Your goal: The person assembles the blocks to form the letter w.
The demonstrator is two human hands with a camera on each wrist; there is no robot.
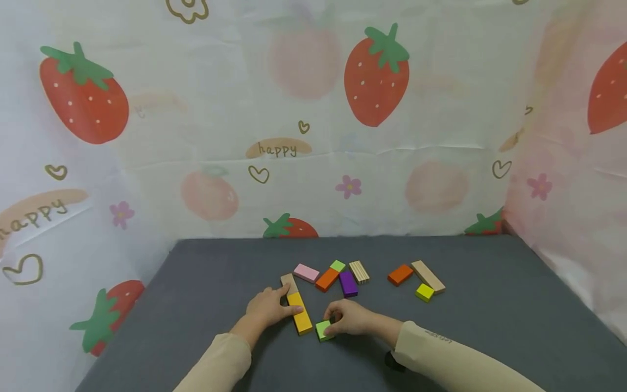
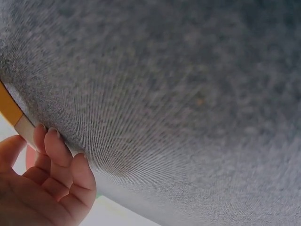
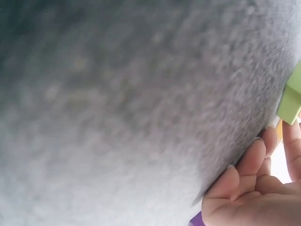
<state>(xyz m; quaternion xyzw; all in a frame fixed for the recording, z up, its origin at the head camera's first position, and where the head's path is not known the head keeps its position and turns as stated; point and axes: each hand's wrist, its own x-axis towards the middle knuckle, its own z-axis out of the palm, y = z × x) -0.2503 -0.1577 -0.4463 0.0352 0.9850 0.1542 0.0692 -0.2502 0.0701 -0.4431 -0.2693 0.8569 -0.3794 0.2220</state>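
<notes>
In the head view, a plain wooden block (image 1: 291, 282) and a yellow block (image 1: 303, 322) lie end to end on the dark tabletop. The left hand (image 1: 267, 306) holds them, its index finger at the plain block and its thumb across the yellow one. The left wrist view shows thumb and fingers either side of the plain block (image 2: 26, 129). Just right of the yellow block sits a light green block (image 1: 322, 330). Thumb and index finger of the right hand (image 1: 354, 318) pinch it. The right wrist view has the green block (image 3: 290, 96) at the thumb tip.
Behind the hands lie a pink block (image 1: 306, 273), an orange block (image 1: 327, 280), a small green block (image 1: 338, 265), a purple block (image 1: 349, 284) and a striped wooden piece (image 1: 360, 272). Further right are an orange block (image 1: 400, 275), a plank (image 1: 429, 277) and a yellow block (image 1: 424, 292).
</notes>
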